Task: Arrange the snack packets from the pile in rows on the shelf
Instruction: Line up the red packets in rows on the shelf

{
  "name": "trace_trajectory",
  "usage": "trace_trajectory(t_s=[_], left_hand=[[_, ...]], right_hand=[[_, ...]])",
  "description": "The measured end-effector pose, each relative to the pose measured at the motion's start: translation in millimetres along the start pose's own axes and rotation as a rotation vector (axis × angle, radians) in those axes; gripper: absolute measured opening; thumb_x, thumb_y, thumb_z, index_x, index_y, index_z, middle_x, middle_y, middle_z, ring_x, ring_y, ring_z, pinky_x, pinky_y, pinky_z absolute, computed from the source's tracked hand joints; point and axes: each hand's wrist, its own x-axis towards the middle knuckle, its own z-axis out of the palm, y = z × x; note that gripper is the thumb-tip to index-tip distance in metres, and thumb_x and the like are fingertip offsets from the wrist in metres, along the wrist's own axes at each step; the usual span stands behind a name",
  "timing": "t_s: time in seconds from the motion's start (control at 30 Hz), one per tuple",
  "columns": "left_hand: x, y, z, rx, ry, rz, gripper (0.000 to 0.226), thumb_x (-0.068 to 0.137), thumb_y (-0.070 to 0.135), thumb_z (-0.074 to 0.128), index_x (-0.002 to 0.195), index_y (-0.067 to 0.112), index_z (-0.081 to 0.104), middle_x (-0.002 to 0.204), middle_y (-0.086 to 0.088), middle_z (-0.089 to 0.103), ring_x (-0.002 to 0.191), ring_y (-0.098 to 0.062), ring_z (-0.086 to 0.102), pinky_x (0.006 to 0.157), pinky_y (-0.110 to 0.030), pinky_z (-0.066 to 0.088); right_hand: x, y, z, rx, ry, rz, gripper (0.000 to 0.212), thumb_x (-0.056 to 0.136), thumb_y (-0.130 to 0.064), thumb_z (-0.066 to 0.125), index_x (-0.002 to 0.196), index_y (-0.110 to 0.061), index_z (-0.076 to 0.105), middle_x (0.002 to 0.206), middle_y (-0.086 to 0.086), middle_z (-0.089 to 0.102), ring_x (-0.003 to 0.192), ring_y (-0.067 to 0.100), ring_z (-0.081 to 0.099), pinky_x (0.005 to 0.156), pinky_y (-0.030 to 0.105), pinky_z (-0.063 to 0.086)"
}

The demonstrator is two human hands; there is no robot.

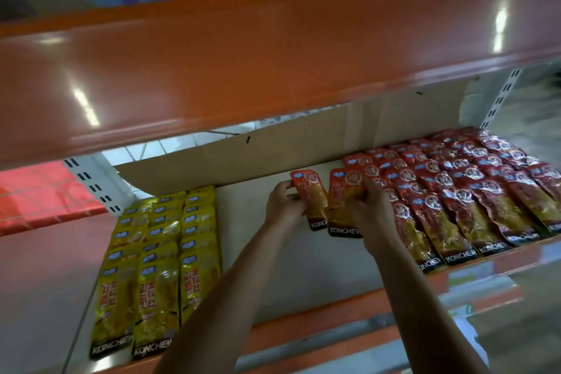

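red foil covers the two snack packets held over the middle of the shelf (273,270). the left hand (283,205) pinches the left red packet (310,202) along its left edge, fingers curled round it. the right hand (372,211) grips the right red packet (343,200) by its right side. the hands are near each other but apart. the two packets lie side by side between them, inner edges touching or overlapping, with their black "konchew" bands pointing to six o'clock. both sit low over the pale shelf board; whether they rest on it cannot be told.

at three o'clock of the hands, the red rows (461,191) fill the right part of the shelf. their packets overlap like shingles from the back to the front lip, and the nearest row is just beside the right hand. at eight o'clock, well apart from the hands, the yellow rows (161,255) run three across, overlapped the same way. a strip of board separates the two blocks.

a brown cardboard sheet (273,150) stands at twelve o'clock along the back. above it an orange upper shelf (243,55) spans the view, glossy with light reflections. a white slotted upright (91,182) shows at ten o'clock.
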Motion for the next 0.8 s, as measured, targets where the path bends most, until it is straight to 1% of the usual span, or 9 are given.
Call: trace_trajectory(t_s=[0.1,0.17,0.3,0.37,0.43,0.53,0.63,0.73,0.8], left_hand=[[8.0,2.0,15.2,0.260,0.056,0.110,0.064,0.079,0.025,0.074,0.135,0.025,0.043,0.119,-0.003,0.064,0.106,-0.018,0.062,0.093,-0.032,0.050],[14.7,2.9,23.1,0.419,0.024,0.213,0.070,0.081,0.024,0.069,0.143,0.024,0.037,0.121,-0.003,0.062,0.111,-0.019,0.059,0.092,-0.025,0.043],[35.7,3.8,38.1,0.685,-0.063,0.341,0.047,0.082,0.022,0.071,0.127,0.018,0.060,0.123,-0.009,0.064,0.112,-0.024,0.060,0.094,-0.025,0.041],[45.6,3.8,44.7,0.767,-0.074,0.377,0.042,0.084,0.020,0.070,0.126,0.018,0.063,0.121,-0.009,0.065,0.109,-0.023,0.061,0.090,-0.022,0.040],[53.6,3.8,48.8,0.785,-0.071,0.410,0.039,0.084,0.019,0.070,0.123,0.017,0.065,0.119,-0.009,0.067,0.106,-0.021,0.063,0.085,-0.019,0.038],[64.9,5.5,54.3,0.799,-0.082,0.427,0.036,0.083,0.019,0.071,0.119,0.017,0.068,0.120,-0.010,0.066,0.108,-0.025,0.063,0.091,-0.026,0.043],[75.2,6.0,58.5,0.817,-0.082,0.428,0.038,0.084,0.020,0.070,0.122,0.017,0.066,0.123,-0.012,0.064,0.112,-0.026,0.061,0.095,-0.031,0.046],[82.9,6.8,61.8,0.821,-0.095,0.432,0.038,0.085,0.019,0.069,0.123,0.017,0.066,0.125,-0.008,0.064,0.114,-0.022,0.060,0.096,-0.029,0.045],[86.4,8.4,63.5,0.832,-0.088,0.427,0.037,0.086,0.019,0.067,0.123,0.018,0.065,0.125,-0.007,0.064,0.114,-0.022,0.060,0.095,-0.030,0.045]], right_hand=[[10.8,4.3,-13.2,-0.031,0.060,0.006,0.026,0.087,-0.004,0.052,0.112,-0.012,0.055,0.089,0.006,0.063,0.071,0.015,0.059,0.053,0.027,0.046],[17.0,5.8,-20.5,-0.046,0.097,-0.010,0.035,0.087,-0.007,0.053,0.121,-0.014,0.054,0.096,0.005,0.065,0.076,0.016,0.062,0.055,0.026,0.047],[27.6,5.2,-30.9,-0.035,0.166,0.007,0.052,0.087,-0.010,0.057,0.136,-0.019,0.043,0.111,0.000,0.058,0.096,0.020,0.060,0.071,0.032,0.053],[31.9,4.4,-35.3,-0.037,0.183,0.004,0.053,0.087,-0.009,0.058,0.138,-0.017,0.042,0.109,0.002,0.059,0.087,0.018,0.061,0.064,0.028,0.052],[34.1,3.4,-39.3,-0.058,0.183,-0.019,0.053,0.087,-0.007,0.057,0.138,-0.015,0.042,0.103,0.003,0.061,0.072,0.010,0.057,0.053,0.023,0.046],[38.6,3.2,-45.7,-0.064,0.183,-0.036,0.054,0.089,-0.004,0.056,0.139,-0.014,0.040,0.104,-0.001,0.057,0.071,0.001,0.049,0.060,0.020,0.045],[42.8,3.6,-48.3,-0.078,0.180,-0.054,0.051,0.090,-0.004,0.056,0.138,-0.014,0.042,0.093,-0.006,0.051,0.067,-0.002,0.046,0.063,0.021,0.044],[45.6,2.1,-48.7,-0.110,0.174,-0.071,0.050,0.090,-0.007,0.056,0.138,-0.014,0.043,0.102,-0.002,0.055,0.067,-0.001,0.047,0.059,0.017,0.042],[46.3,0.4,-48.7,-0.144,0.159,-0.087,0.050,0.089,-0.008,0.055,0.137,-0.014,0.045,0.112,0.001,0.059,0.077,0.008,0.056,0.063,0.022,0.047]])
